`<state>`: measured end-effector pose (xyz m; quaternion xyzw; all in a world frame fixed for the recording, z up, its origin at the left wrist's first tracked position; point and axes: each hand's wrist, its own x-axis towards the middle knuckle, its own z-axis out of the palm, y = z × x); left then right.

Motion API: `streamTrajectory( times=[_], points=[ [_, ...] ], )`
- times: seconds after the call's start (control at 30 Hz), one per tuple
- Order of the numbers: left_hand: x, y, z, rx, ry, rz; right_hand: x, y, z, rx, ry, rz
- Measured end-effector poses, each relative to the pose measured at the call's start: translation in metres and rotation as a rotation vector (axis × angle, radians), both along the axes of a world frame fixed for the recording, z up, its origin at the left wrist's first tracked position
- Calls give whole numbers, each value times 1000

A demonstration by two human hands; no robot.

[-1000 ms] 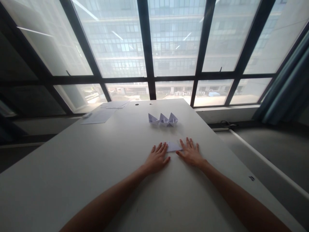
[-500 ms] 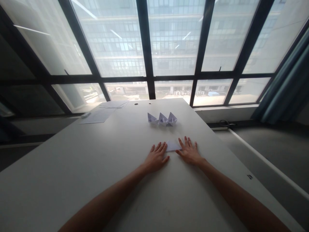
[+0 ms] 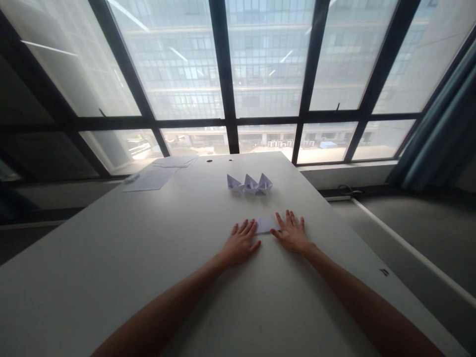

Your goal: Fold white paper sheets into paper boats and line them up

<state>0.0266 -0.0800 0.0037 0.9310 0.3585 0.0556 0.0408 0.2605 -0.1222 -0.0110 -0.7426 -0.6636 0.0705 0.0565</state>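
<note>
A small folded piece of white paper (image 3: pixel 265 225) lies flat on the table between my two hands. My left hand (image 3: pixel 241 243) rests palm down with its fingers stretched out, the fingertips at the paper's left edge. On the other side my right hand (image 3: pixel 292 234) is spread flat, its thumb and index finger over the paper's right edge. Parts of the paper's sides are hidden under the fingers. Just beyond stand three folded paper boats (image 3: pixel 250 184) in a row, the middle and right ones close together.
The white table (image 3: pixel 178 277) reaches toward large windows (image 3: pixel 267 64). White paper sheets (image 3: pixel 150 177) lie at its far left. Two dark round holes show near the far edge. A blue curtain (image 3: pixel 431 129) hangs at the right, beyond the table's right edge.
Both hands stay almost in place on the paper. The fingers of my right hand have shifted very slightly.
</note>
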Motion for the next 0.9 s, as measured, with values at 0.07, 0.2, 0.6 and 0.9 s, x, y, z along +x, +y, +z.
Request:
streamTrajectory(
  times=[0.07,0.2,0.6,0.9],
  points=[
    [0,0,0,-3,2,0,0,1,-1,3,7,-14],
    [0,1,-1,-8,-1,-1,0,0,0,24,12,3],
    [-1,-2,-1,6,-42,-11,-40,-14,16,121,64,437],
    [1,-4,3,27,-48,-49,-40,-15,18,125,107,445]
  ],
)
